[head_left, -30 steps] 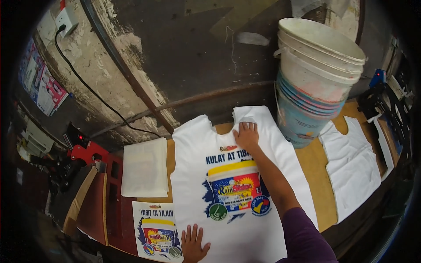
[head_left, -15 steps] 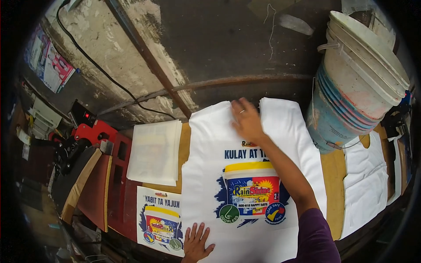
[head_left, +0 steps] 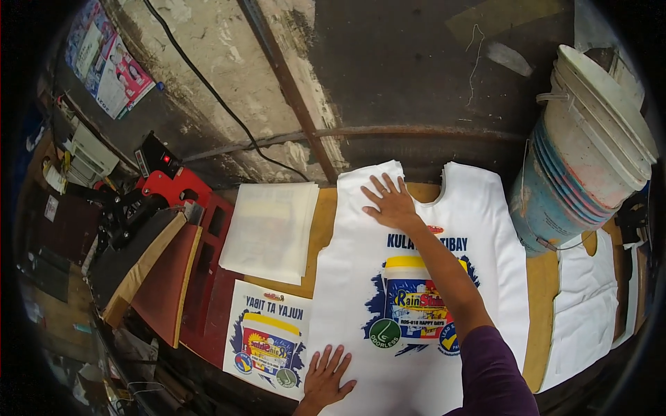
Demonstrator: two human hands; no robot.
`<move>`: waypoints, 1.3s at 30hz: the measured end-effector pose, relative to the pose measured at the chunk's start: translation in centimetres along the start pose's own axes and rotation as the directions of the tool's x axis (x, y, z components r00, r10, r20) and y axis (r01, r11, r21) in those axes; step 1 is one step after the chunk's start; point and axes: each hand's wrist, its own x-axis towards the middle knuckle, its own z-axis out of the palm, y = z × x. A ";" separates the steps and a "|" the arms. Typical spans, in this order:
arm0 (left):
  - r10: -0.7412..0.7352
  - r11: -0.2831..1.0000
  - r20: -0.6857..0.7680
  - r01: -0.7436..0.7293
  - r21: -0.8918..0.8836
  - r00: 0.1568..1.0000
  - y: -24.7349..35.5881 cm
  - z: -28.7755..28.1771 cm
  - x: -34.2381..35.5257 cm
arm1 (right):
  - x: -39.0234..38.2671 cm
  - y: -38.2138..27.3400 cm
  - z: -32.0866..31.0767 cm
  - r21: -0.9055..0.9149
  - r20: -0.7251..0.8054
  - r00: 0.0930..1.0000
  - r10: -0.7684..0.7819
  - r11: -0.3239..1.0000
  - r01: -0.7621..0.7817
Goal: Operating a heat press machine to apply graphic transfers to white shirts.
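A white sleeveless shirt piece (head_left: 347, 270) lies flat in front of me, its neckline away from me. On its middle is a colourful print (head_left: 395, 291) of a paint pail with a yellow lid, partly covered by my right forearm. My right hand (head_left: 390, 203) lies palm down with spread fingers on the shoulder left of the neckline. My left hand (head_left: 327, 378) rests open on the near left edge of the cloth. Beside it is a paper sheet (head_left: 243, 295) with the same design mirrored. Neither hand grips anything.
A stack of pale, see-through sheets (head_left: 267, 236) lies left of the shirt. Further left stands a red and black heat press (head_left: 177, 187). Nested paint-stained buckets (head_left: 565, 166) stand at the back right, beside more white cloth (head_left: 583, 305). A dark wall (head_left: 416, 76) closes off the back.
My right hand has moved from beside the neckline to the left shoulder, and its fingers have spread. My left hand stays at the near left edge. The whole view has shifted sideways.
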 end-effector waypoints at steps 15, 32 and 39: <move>0.015 0.957 -0.447 -0.143 -0.254 0.895 -0.2 -2.0 -4.1 | -19.6 -25.4 -11.2 0.610 -0.400 0.891 -0.214 0.663 0.434; -0.115 -0.185 -0.990 -0.981 -0.057 0.079 -0.2 -27.2 -43.0 | -36.4 -56.8 -12.9 0.697 -0.160 0.872 -0.462 0.573 0.431; -0.335 -0.334 -0.899 -0.856 0.395 -0.284 -3.5 -28.2 -47.4 | -34.3 -66.8 -11.1 0.723 -0.056 0.803 -0.593 0.530 0.442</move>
